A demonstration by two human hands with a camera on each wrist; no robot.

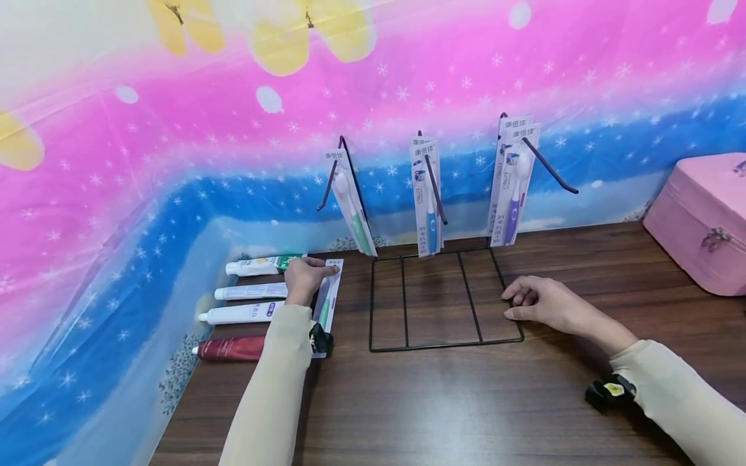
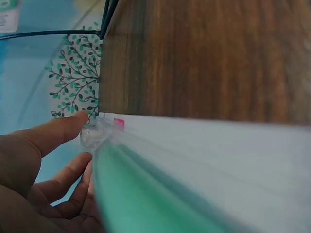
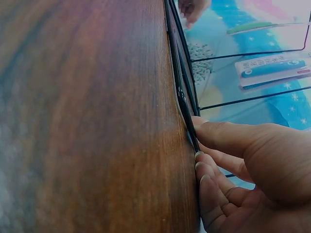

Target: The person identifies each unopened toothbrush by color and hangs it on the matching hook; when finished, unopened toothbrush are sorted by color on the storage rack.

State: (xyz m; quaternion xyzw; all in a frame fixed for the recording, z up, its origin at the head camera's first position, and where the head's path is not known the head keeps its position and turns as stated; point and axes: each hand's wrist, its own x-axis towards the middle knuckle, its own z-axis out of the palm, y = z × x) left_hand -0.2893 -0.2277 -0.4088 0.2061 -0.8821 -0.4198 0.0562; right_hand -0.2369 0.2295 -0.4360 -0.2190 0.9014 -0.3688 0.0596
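Over on the left, my left hand (image 1: 305, 278) pinches the far end of a packaged toothbrush (image 1: 333, 294), thumb on one side and fingers on the other. Its green part (image 2: 141, 189) fills the lower left wrist view, blurred. My right hand (image 1: 539, 303) grips the right edge of a black wire display rack (image 1: 447, 345) between thumb and fingers; the right wrist view shows the wire frame (image 3: 187, 109) in that grip. Packaged toothbrushes hang from the rack's hooks: a green one (image 1: 357, 220), blue ones (image 1: 431, 226) and purple ones (image 1: 511, 213).
Several toothpaste tubes lie in a column left of my left hand: a green-and-white one (image 1: 256, 266), white ones (image 1: 239, 314) and a red one (image 1: 230, 349). A pink case (image 1: 693, 220) stands at the far right. A patterned cloth (image 1: 192, 116) covers the wall behind the wooden table (image 1: 443, 401).
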